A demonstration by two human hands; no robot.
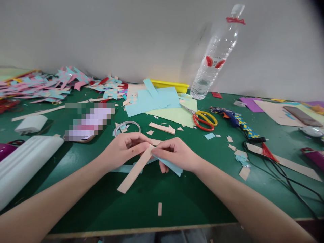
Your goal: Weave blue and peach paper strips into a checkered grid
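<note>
Low over the green table (141, 216), my left hand (128, 148) pinches the upper end of a peach paper strip (135, 173), which slants down toward me. My right hand (177, 153) meets it fingertip to fingertip, its thumb and forefinger closed on a light blue paper strip (173, 166) that hangs to the lower right. The two strips come together at the fingertips; how they are joined there is hidden. Another blue strip (124, 168) lies beneath my left hand. A white ring (127, 122), seemingly a tape roll, sits just beyond it.
Scissors (205, 119) lie ahead to the right, beside a glue gun (227, 116) with black cables (283, 177). A water bottle (215, 57) leans near the wall. Blue sheets (157, 103), a phone (91, 123), a white box (27, 165) and heaped paper strips (50, 87) surround the work area.
</note>
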